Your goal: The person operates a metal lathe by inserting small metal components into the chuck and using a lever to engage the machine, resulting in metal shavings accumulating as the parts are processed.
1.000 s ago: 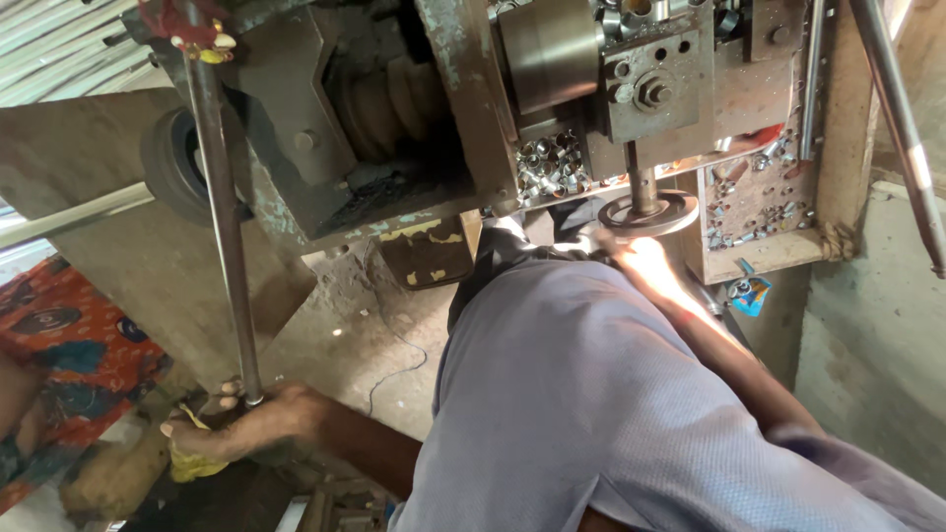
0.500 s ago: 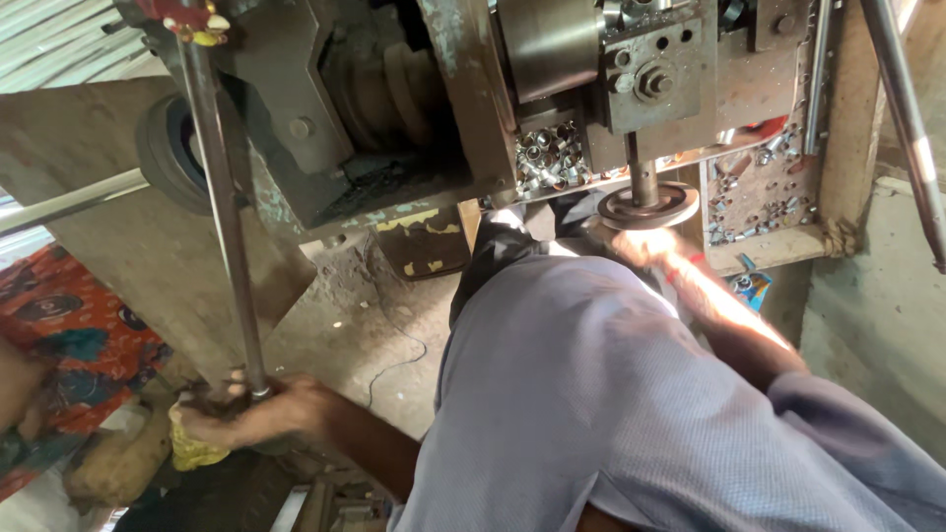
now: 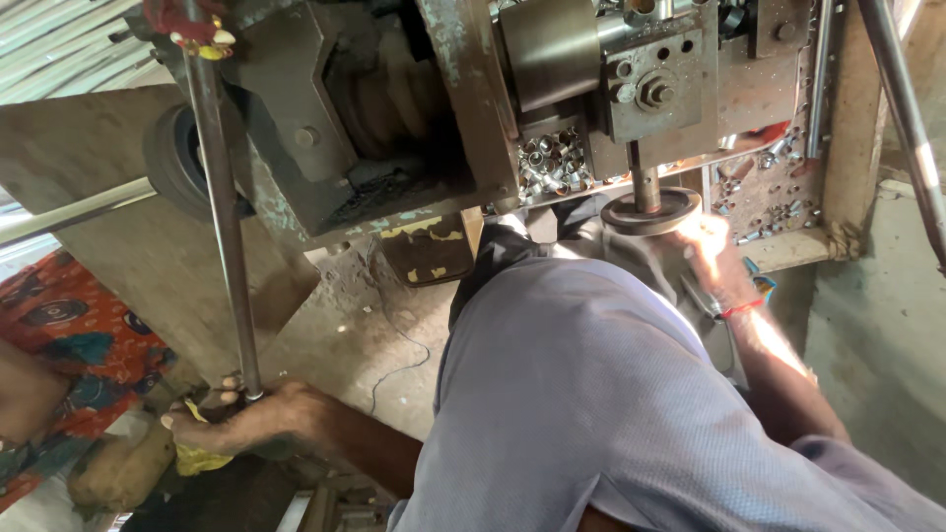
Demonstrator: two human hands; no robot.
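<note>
The left hand [image 3: 241,424] reached low, down near the floor [image 3: 365,345], with its fingers curled around the bottom end of a long steel rod [image 3: 225,217] and a yellow rag [image 3: 197,455] bunched under the palm. The rod rose steeply from that grip, nearly upright, to a red fitting [image 3: 182,18] at the top edge of the view, passing in front of a black wheel [image 3: 175,163] on the machine [image 3: 414,108]. The right hand [image 3: 711,258] was stretched forward to a round handwheel [image 3: 650,212] hanging on a short shaft under the machine's grey block [image 3: 655,84]; the fingers lay against the wheel's rim on its right side, but glare washed them out and I could not tell how firmly they closed or whether they gripped it at all. A red band [image 3: 741,308] circled that wrist. The person's knee, in grey-blue cloth [image 3: 591,414], filled the middle of the frame and hid much of both forearms. Behind the handwheel, a tray [image 3: 552,163] held a heap of small shiny metal rings, and more lay scattered on a ledge [image 3: 778,172] to the right. At the left edge sat another person in orange patterned cloth [image 3: 69,335], just beside a brown sack [image 3: 118,473]. A second thin rod [image 3: 902,108] slanted down the right side.
</note>
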